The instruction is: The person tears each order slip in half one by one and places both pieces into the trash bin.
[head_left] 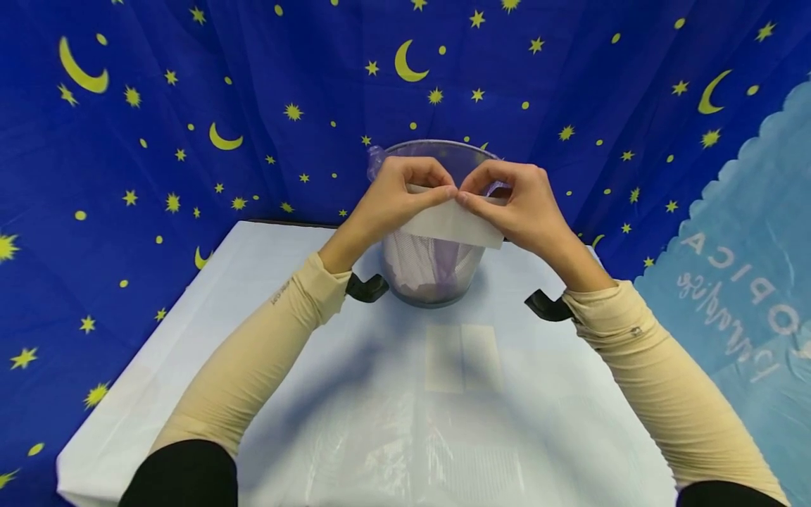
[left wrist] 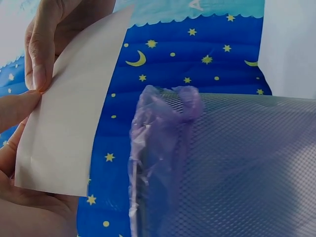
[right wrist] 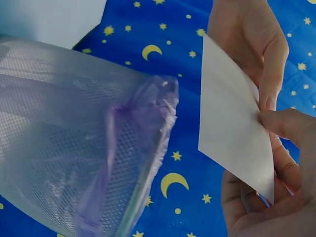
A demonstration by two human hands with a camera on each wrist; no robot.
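Both hands pinch one white slip of paper (head_left: 453,224) along its upper edge, above a mesh wastebasket (head_left: 412,264). My left hand (head_left: 402,190) grips it between thumb and forefinger, and my right hand (head_left: 510,201) does the same right beside it, the thumb tips almost meeting. In the left wrist view the slip (left wrist: 74,113) looks whole and slightly curved. A purple plastic bag (left wrist: 163,123) lines the basket and folds over its rim. The basket's inside is mostly hidden behind the hands and paper.
Two pale rectangular pieces (head_left: 462,358) lie side by side on the white-covered table (head_left: 355,422), in front of the basket. A blue curtain with stars and moons (head_left: 285,84) hangs close behind the table. Light blue fabric (head_left: 760,282) hangs at the right.
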